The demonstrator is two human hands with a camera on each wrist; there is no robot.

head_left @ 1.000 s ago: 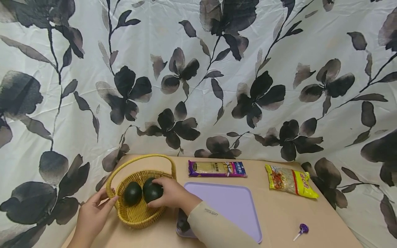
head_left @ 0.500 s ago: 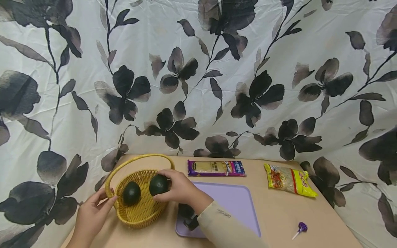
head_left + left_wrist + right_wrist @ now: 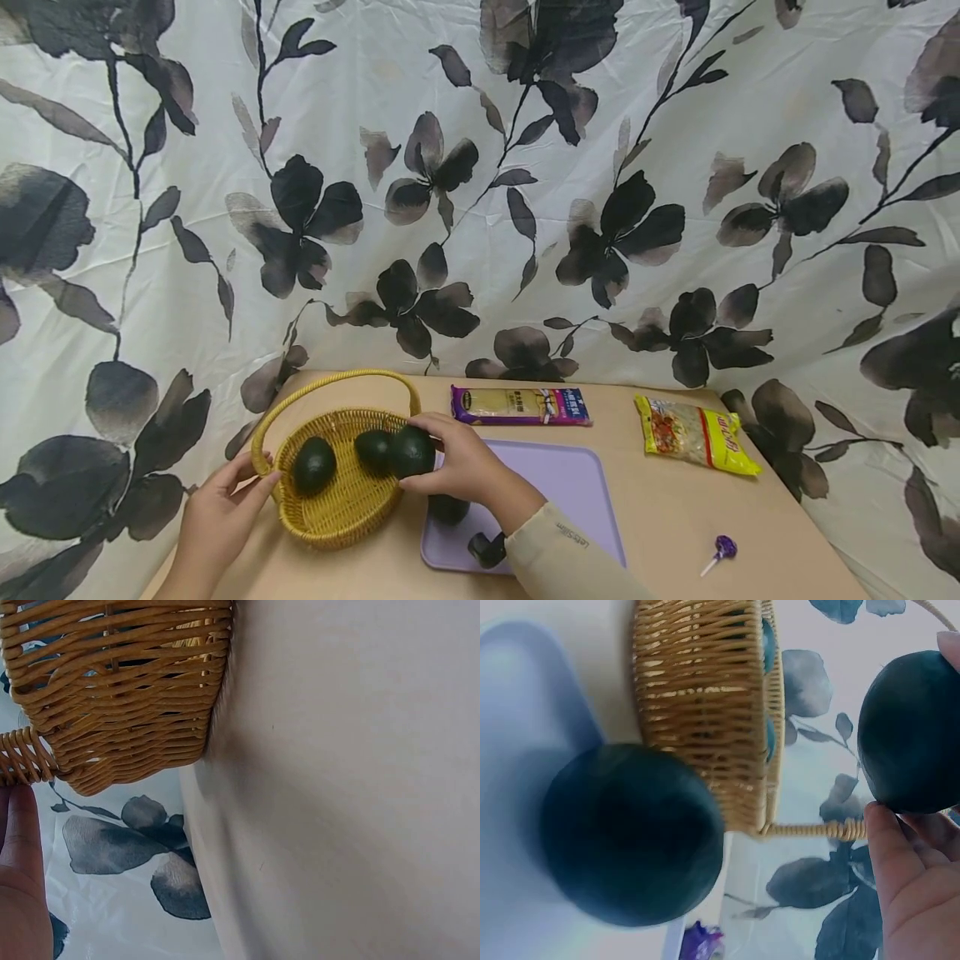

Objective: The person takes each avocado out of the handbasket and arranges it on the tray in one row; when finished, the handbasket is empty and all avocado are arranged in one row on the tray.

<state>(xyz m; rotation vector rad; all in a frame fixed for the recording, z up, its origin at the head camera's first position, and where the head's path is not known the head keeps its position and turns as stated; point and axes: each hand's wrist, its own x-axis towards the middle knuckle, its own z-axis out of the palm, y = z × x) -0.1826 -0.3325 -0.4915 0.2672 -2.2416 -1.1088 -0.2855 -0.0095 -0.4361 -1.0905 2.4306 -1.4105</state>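
Observation:
A yellow wicker basket (image 3: 337, 529) stands at the left of the table with two dark green avocados inside, a left avocado (image 3: 313, 467) and a right avocado (image 3: 371, 450). My left hand (image 3: 228, 508) pinches the basket's handle (image 3: 26, 757) near its base. Above the basket's right rim, my right hand (image 3: 468, 462) holds another avocado (image 3: 412, 452) between thumb and fingers; the right wrist view has this held avocado (image 3: 915, 735) at its right edge. One more avocado (image 3: 634, 836) lies on the lilac tray (image 3: 558, 483), partly covered by the right hand in the head view.
Behind the tray lies a purple noodle packet (image 3: 521, 406). A yellow snack bag (image 3: 697, 435) is at the right, with a purple lollipop (image 3: 722, 550) nearer the front. A floral cloth (image 3: 525, 208) hangs behind the table. The black wrist camera (image 3: 487, 550) shows over the tray.
My right hand has lifted an avocado from inside the basket and moved it right to the rim. Another avocado behind it has come into sight. My left hand stays on the handle.

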